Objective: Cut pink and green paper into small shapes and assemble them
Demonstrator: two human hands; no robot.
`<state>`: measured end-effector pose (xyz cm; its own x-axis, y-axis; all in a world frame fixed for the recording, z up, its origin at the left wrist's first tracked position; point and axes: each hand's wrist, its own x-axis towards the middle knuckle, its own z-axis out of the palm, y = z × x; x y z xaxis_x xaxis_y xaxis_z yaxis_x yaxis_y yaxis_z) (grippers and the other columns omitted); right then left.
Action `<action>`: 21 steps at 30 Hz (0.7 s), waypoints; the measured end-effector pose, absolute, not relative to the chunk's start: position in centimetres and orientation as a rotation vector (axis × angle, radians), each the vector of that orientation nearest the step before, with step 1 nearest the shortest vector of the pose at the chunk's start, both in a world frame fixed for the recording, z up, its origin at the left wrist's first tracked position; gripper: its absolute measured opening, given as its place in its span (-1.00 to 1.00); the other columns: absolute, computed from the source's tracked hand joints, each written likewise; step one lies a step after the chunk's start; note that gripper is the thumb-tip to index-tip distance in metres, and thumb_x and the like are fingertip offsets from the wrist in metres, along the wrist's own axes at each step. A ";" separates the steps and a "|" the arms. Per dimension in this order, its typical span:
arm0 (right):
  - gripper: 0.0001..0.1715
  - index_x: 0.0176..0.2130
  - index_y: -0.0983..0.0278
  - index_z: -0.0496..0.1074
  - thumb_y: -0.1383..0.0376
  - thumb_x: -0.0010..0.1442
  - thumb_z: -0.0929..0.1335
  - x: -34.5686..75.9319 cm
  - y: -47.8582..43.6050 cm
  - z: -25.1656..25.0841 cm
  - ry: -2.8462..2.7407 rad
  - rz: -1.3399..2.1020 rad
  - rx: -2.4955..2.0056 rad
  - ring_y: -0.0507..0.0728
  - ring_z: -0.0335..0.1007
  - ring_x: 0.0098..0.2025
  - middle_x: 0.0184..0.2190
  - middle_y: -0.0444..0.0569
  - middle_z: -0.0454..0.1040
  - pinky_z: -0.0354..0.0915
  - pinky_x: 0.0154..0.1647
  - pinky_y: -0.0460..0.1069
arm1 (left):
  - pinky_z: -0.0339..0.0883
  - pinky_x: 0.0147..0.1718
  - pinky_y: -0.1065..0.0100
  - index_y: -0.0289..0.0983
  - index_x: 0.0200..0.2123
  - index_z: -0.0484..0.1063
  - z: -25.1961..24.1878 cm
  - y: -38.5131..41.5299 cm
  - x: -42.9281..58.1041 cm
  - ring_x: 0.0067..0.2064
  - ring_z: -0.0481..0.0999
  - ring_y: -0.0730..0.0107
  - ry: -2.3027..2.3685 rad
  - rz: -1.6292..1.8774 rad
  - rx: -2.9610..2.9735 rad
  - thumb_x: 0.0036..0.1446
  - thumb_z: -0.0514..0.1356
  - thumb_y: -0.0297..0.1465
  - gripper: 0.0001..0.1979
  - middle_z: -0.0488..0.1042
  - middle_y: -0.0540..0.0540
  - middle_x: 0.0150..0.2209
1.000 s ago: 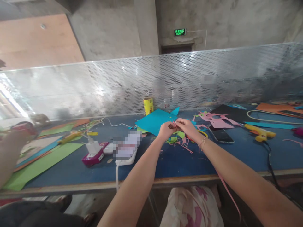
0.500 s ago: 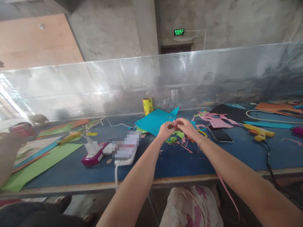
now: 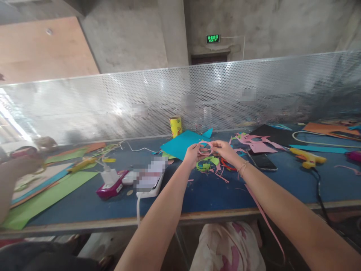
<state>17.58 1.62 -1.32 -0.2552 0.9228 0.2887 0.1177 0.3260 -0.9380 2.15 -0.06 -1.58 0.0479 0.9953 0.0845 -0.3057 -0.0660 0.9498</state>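
Observation:
Both my hands are raised over the blue table (image 3: 214,192), pinching one pink paper strip. My left hand (image 3: 193,153) grips a small loop of the pink strip (image 3: 205,149) curled between the hands. My right hand (image 3: 224,149) pinches the same strip on the other side. The long tail of the strip hangs under my right forearm and trails off the table's front edge. Green and pink paper scraps (image 3: 209,164) lie just below the hands. A teal paper sheet (image 3: 183,144) lies behind them.
A phone (image 3: 261,160) and a yellow glue gun (image 3: 308,158) lie to the right. A white power strip (image 3: 148,180) and a magenta device (image 3: 108,187) sit to the left, beside green paper (image 3: 47,197). A yellow roll (image 3: 175,126) stands by the perforated screen (image 3: 180,98). Another person's arm (image 3: 12,180) shows at far left.
The hands have drawn slightly apart and the pink strip now forms an open loop between them; before, the fingertips were pinched close together.

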 end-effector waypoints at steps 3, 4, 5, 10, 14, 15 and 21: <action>-0.79 -0.33 0.31 0.38 0.31 -0.07 0.38 17.6 1.9 -1.6 -1.635 1.129 -0.899 -0.02 0.35 -0.42 -0.40 -0.09 0.43 0.28 -0.36 -0.09 | 0.41 -0.49 0.35 -0.33 -0.37 0.30 -1.3 -0.2 2.0 -0.51 0.50 0.39 0.885 1.344 0.975 0.14 0.04 -0.36 -0.85 0.47 -0.12 -0.49; -0.77 -0.32 0.31 0.38 0.31 -0.08 0.39 17.6 2.0 -1.6 -1.619 1.172 -0.877 -0.02 0.35 -0.42 -0.40 -0.10 0.43 0.28 -0.35 -0.09 | 0.41 -0.49 0.35 -0.34 -0.37 0.30 -1.2 -0.2 2.0 -0.51 0.50 0.39 0.886 1.341 0.947 0.15 0.03 -0.37 -0.85 0.48 -0.12 -0.49; -0.76 -0.31 0.31 0.39 0.31 -0.08 0.39 17.6 2.0 -1.6 -1.598 1.215 -0.856 -0.03 0.35 -0.42 -0.40 -0.10 0.43 0.28 -0.34 -0.09 | 0.41 -0.50 0.35 -0.34 -0.36 0.31 -1.2 -0.2 2.0 -0.51 0.49 0.40 0.890 1.335 0.921 0.15 0.03 -0.38 -0.85 0.48 -0.12 -0.49; -0.73 -0.27 0.31 0.40 0.33 -0.08 0.40 17.7 1.6 -1.3 -1.490 1.329 -0.794 -0.04 0.35 -0.40 -0.37 -0.08 0.44 0.27 -0.30 -0.09 | 0.40 -0.54 0.39 -0.32 -0.35 0.35 -1.1 0.0 1.6 -0.55 0.46 0.46 0.879 1.296 0.847 0.13 0.07 -0.37 -0.86 0.48 -0.07 -0.49; -0.73 -0.28 0.31 0.41 0.37 -0.08 0.41 18.0 1.7 -1.3 -1.424 1.374 -0.786 -0.04 0.35 -0.40 -0.41 -0.09 0.43 0.27 -0.30 -0.09 | 0.40 -0.52 0.42 -0.31 -0.35 0.38 -1.1 0.2 1.3 -0.53 0.48 0.46 0.835 1.266 0.808 0.12 0.08 -0.34 -0.84 0.47 -0.05 -0.50; -0.74 -0.29 0.31 0.41 0.38 -0.09 0.41 18.0 1.8 -1.4 -1.409 1.385 -0.783 -0.04 0.35 -0.41 -0.43 -0.09 0.43 0.27 -0.30 -0.09 | 0.40 -0.53 0.43 -0.31 -0.34 0.39 -1.1 0.2 1.3 -0.52 0.48 0.47 0.830 1.260 0.800 0.12 0.08 -0.34 -0.83 0.47 -0.04 -0.50; -0.77 -0.32 0.30 0.39 0.33 -0.08 0.40 18.2 2.4 -1.7 -1.472 1.362 -0.725 0.00 0.36 -0.39 -0.43 -0.08 0.42 0.28 -0.25 -0.04 | 0.37 -0.55 0.47 -0.32 -0.35 0.39 -0.8 0.0 1.3 -0.58 0.43 0.52 0.795 1.268 0.790 0.13 0.07 -0.34 -0.82 0.39 0.01 -0.60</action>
